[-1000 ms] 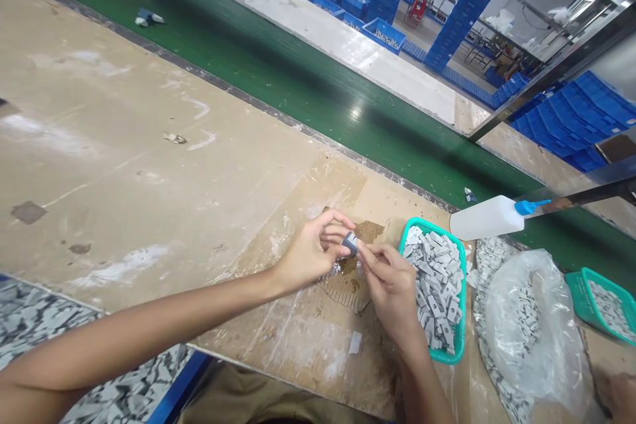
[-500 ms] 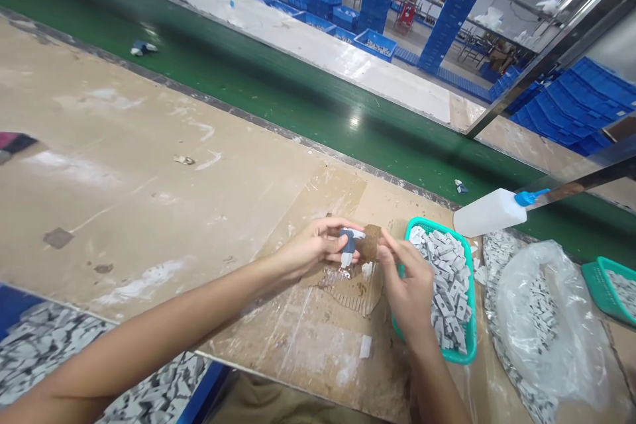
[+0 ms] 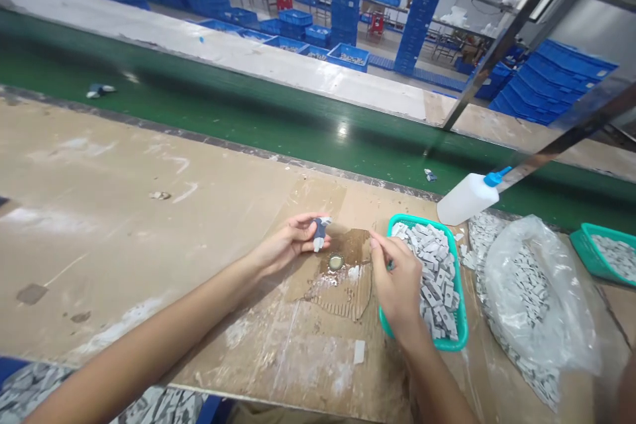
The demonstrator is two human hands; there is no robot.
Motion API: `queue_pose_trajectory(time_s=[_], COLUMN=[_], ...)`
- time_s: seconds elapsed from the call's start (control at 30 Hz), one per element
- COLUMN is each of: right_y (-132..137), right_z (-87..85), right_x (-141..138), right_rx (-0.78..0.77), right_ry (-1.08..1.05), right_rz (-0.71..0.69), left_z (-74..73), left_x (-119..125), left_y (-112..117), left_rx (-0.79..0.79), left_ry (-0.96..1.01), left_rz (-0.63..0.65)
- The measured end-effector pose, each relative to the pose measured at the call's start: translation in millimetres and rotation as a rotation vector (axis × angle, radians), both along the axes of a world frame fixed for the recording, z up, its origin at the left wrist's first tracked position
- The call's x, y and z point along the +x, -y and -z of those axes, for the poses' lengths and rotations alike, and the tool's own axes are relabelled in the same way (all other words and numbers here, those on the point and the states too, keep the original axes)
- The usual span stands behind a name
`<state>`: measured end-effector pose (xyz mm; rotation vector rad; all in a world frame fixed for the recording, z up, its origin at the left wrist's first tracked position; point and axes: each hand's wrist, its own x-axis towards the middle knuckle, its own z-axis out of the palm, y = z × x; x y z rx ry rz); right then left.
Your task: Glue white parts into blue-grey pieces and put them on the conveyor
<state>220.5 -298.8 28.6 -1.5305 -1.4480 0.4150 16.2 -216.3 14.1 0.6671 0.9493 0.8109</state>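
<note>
Head: left hand (image 3: 282, 245) holds grey-blue piece (image 3: 318, 233).

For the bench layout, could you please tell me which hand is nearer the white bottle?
Right: the right hand is left of the white bottle, apart from it; the left hand, holding a blue-and-white piece, is farther left.

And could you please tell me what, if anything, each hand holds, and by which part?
The left hand holds a small piece by its dark blue middle; for the right hand, I cannot tell.
</note>
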Motion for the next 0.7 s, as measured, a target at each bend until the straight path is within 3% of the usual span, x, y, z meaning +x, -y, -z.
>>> queue_pose_trajectory(time_s=[0.1,0.23,0.37,0.47,0.6,0.7], right_y=[-3.3,-4.5,-4.9,-7.0,-11.0,-13.3], right_z=[-4.1,-6.6,-3.4,0.2,4.6,5.6], right_x=[23.1,54.4,58.9,53.2,50.6,50.5], right_rx=[-0.089,-0.155,-0.322,-0.350,-0.371,-0.396], right_ry=[0.085,0.151,0.313,0.369,0.418,0.452], right_rz=[0.124,0.298,0.183,0.129,0.161,0.152], left_z=[-0.3,4.9,6.0,6.4,11.4,14.0], left_x=[1.8,0.2,6.2,16.3,33.9,56.3], left_y=[-26.4,-85.7,-151.6,-188.1,-202.0,-178.4], left_rx=[0.262,0.512,0.598,0.625,0.654,0.786], left_ry=[-0.268,-0.579,-0.764,-1.026,-1.268,-1.325], left_rz=[-0.056,-0.227,-0.358,-0.358,-0.269,-0.249])
